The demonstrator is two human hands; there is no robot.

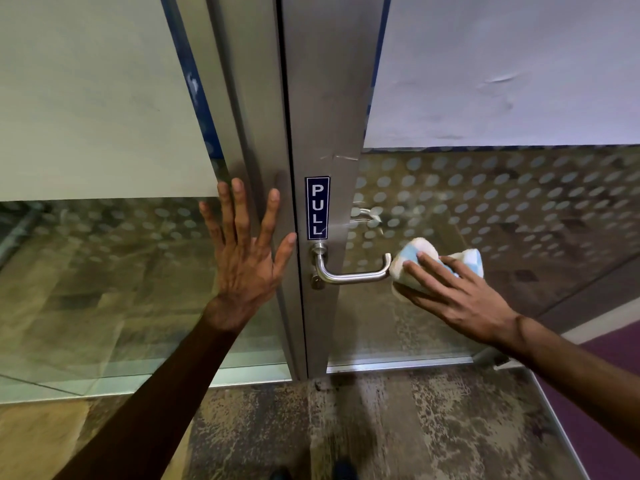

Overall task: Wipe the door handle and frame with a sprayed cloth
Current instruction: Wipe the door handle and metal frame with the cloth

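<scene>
A steel lever door handle [349, 271] sticks out to the right from the grey metal door frame [325, 98], under a blue PULL sticker [317, 206]. My right hand [457, 296] grips a bunched white and light-blue cloth [412, 252] and holds it against the free end of the handle. My left hand [247, 254] lies flat with fingers spread on the neighbouring frame post and glass, just left of the door's edge.
Glass panels with a dotted frosted film [502, 202] flank the frame on both sides, with white sheets covering their upper parts. The worn, stained floor [381, 427] runs below the door. A purple mat [609, 393] lies at the right edge.
</scene>
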